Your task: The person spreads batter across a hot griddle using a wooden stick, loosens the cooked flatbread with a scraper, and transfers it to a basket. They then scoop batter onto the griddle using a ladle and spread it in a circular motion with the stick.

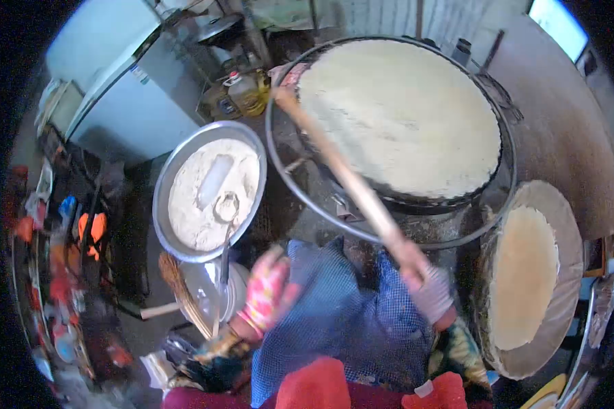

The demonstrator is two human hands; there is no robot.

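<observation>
My right hand [426, 286], in a pale glove, is closed round the lower end of a long wooden stick [348, 178]. The stick slants up and left across the metal ring to the left edge of the round griddle. A wide sheet of pale batter [402, 116] covers the griddle. My left hand [267, 290], in a pink patterned glove, is raised left of my lap and blurred; nothing shows in it, and its finger posture is unclear. Close by it, a ladle [226, 255] rests in a metal basin [162, 204] of batter, beside a translucent scoop [215, 178].
A metal ring [274, 153] surrounds the griddle. On the right, a round padded tray [567, 273] holds a thin flatbread [523, 276]. Below the basin are a brush [184, 296] and a bowl. Oil bottles [247, 94] and a white cabinet [133, 109] stand at the back left.
</observation>
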